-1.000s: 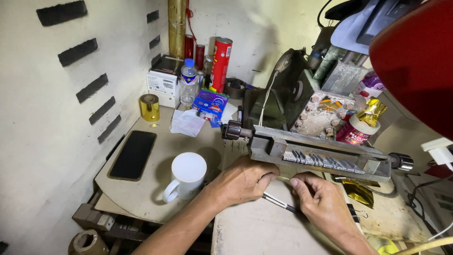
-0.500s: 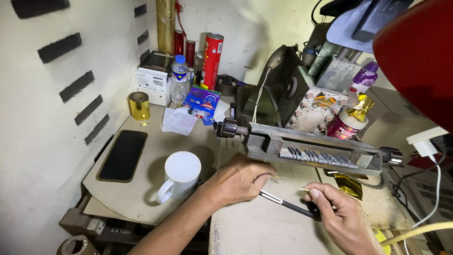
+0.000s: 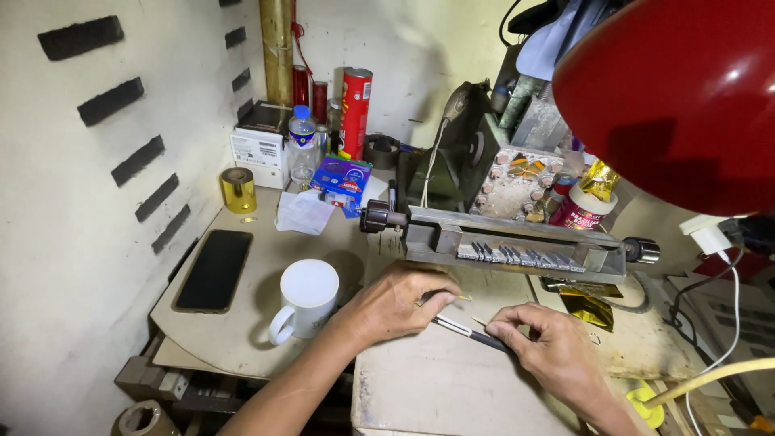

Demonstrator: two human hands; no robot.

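Metal tweezers [image 3: 467,331] lie low over the bench [image 3: 436,387], right hand [image 3: 557,359] pinching their rear, left hand [image 3: 397,300] curled, fingertips at the tips. Best kept braced, wrists down, near the type holder [image 3: 517,246].

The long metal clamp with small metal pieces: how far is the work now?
Done: a row of small metal pieces already sits in the long metal clamp. In hand: the left hand and right hand both grip thin tweezers on the bench. Left: part of the clamp's slot looks unfilled.
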